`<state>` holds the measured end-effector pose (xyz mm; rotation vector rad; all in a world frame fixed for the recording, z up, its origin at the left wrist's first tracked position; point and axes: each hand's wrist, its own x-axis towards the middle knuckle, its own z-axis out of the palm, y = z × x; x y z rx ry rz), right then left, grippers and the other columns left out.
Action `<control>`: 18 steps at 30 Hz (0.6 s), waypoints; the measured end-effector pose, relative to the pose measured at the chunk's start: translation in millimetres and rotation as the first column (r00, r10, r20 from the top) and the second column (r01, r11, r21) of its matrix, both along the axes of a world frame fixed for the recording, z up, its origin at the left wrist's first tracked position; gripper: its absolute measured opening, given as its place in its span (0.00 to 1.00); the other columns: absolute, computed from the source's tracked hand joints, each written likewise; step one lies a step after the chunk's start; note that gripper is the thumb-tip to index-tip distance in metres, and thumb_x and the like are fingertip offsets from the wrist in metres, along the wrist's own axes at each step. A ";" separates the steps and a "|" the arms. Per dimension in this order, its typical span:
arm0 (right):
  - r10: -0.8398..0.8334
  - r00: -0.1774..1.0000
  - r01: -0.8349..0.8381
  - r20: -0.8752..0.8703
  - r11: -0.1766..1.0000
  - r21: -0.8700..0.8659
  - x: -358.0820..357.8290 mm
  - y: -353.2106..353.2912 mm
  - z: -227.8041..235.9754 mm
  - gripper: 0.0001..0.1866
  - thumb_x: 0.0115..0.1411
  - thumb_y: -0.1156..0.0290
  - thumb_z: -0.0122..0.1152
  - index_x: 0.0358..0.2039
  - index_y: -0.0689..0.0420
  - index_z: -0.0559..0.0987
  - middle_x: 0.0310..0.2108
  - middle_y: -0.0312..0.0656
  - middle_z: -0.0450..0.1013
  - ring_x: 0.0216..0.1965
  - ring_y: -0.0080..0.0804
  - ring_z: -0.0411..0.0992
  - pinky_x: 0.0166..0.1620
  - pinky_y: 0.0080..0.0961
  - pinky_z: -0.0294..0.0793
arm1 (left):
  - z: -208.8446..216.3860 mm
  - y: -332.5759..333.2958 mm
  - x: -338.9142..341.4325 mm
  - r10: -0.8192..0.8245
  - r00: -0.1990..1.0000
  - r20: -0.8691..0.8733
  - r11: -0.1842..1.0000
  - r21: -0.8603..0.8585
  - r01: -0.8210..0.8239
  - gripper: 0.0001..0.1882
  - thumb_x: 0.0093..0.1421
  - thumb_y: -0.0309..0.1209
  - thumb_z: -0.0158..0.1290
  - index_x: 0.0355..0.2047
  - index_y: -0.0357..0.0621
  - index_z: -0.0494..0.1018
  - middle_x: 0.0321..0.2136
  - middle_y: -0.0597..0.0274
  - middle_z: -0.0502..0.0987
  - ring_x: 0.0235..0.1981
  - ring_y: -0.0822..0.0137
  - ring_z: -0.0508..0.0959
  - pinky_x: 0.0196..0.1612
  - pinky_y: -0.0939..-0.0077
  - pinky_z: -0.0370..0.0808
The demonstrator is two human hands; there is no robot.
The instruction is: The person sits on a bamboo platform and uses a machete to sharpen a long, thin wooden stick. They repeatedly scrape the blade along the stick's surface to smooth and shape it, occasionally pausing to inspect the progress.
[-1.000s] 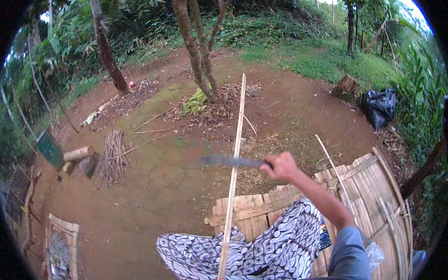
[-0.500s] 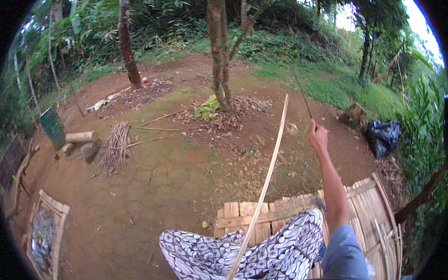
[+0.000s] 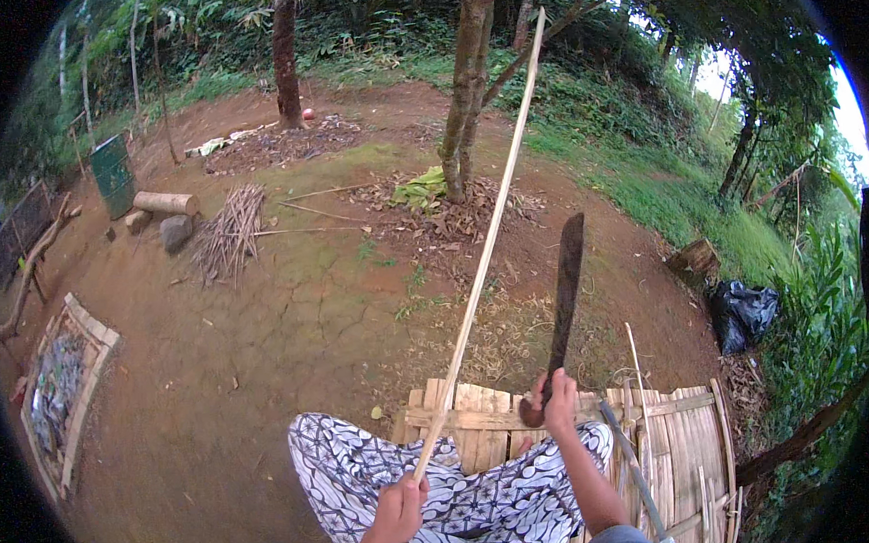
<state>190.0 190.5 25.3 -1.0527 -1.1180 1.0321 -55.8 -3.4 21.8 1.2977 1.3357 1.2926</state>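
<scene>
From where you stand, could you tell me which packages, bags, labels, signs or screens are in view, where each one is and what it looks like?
Black plastic bag: far right on the ground beside a tree stump, bulging, crumpled and glossy.
Green container: far left at the edge of the dirt yard, upright, boxy, plain dark green.
No labels, signs or screens show.

The bamboo strip (image 3: 481, 241) is long, thin and pale yellow; it rises tilted from its lower end, near the patterned cloth, up and to the right until its tip stands before the tree trunks. The machete (image 3: 563, 291) has a dark, broad, slightly curved blade and a dark wooden handle, and it stands almost upright with the blade pointing up, just to the right of the strip and apart from it.
</scene>
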 end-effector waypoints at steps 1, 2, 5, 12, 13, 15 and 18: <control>0.079 0.996 -0.078 -0.046 0.997 0.018 -9.7 -5.4 0.5 0.27 0.65 0.48 0.40 0.18 0.58 0.66 0.12 0.36 0.63 0.11 0.20 0.60 0.15 0.18 0.56 | -2.5 3.3 2.8 0.019 0.998 0.057 1.000 0.018 -0.020 0.20 0.66 0.40 0.35 0.25 0.38 0.67 0.11 0.61 0.65 0.12 0.70 0.67 0.17 0.74 0.63; 0.146 0.989 -0.145 -0.012 0.987 0.072 -15.3 -6.8 -0.6 0.25 0.65 0.50 0.41 0.20 0.59 0.66 0.13 0.36 0.63 0.12 0.20 0.60 0.16 0.18 0.57 | -5.2 6.0 5.8 0.037 0.997 0.073 0.999 0.020 -0.039 0.20 0.66 0.40 0.35 0.25 0.38 0.67 0.11 0.63 0.65 0.12 0.71 0.67 0.17 0.75 0.63; 0.224 0.974 -0.213 -0.035 0.957 0.196 -29.7 -10.0 11.3 0.25 0.65 0.51 0.42 0.21 0.60 0.67 0.14 0.35 0.63 0.13 0.20 0.60 0.16 0.18 0.57 | -5.1 9.4 13.6 0.089 0.993 0.082 0.995 0.039 -0.092 0.21 0.66 0.40 0.35 0.24 0.37 0.67 0.11 0.66 0.64 0.13 0.76 0.65 0.17 0.79 0.61; 0.326 0.945 -0.326 0.029 0.929 0.173 -66.6 -27.8 61.6 0.26 0.57 0.50 0.58 0.33 0.66 0.72 0.15 0.32 0.61 0.15 0.18 0.57 0.18 0.17 0.55 | -20.9 -1.0 28.7 0.277 0.961 -0.021 0.955 0.115 -0.273 0.17 0.61 0.38 0.47 0.22 0.36 0.67 0.11 0.68 0.64 0.13 0.79 0.62 0.16 0.80 0.58; 0.318 0.946 -0.324 0.063 0.930 0.173 -71.8 -28.2 65.3 0.28 0.57 0.49 0.57 0.35 0.68 0.71 0.14 0.32 0.60 0.14 0.19 0.56 0.17 0.18 0.55 | -24.3 -3.7 33.7 0.284 0.959 -0.005 0.953 0.109 -0.282 0.16 0.60 0.37 0.50 0.23 0.36 0.68 0.10 0.66 0.64 0.12 0.78 0.63 0.16 0.79 0.59; 0.310 0.944 -0.327 0.110 0.920 0.217 -76.8 -24.7 67.0 0.28 0.54 0.54 0.63 0.41 0.69 0.72 0.16 0.31 0.61 0.15 0.17 0.58 0.18 0.17 0.56 | -30.5 -9.9 43.8 0.278 0.960 0.022 0.956 0.086 -0.279 0.14 0.58 0.36 0.53 0.23 0.36 0.69 0.10 0.67 0.64 0.12 0.78 0.63 0.16 0.79 0.59; 0.251 0.962 -0.266 0.110 0.953 0.145 -80.9 -27.5 75.7 0.19 0.49 0.64 0.70 0.35 0.63 0.76 0.21 0.29 0.68 0.22 0.14 0.64 0.25 0.15 0.64 | -33.9 -19.9 61.4 0.295 0.954 0.062 0.955 0.022 -0.297 0.15 0.57 0.36 0.54 0.22 0.36 0.69 0.12 0.71 0.65 0.15 0.82 0.62 0.16 0.80 0.59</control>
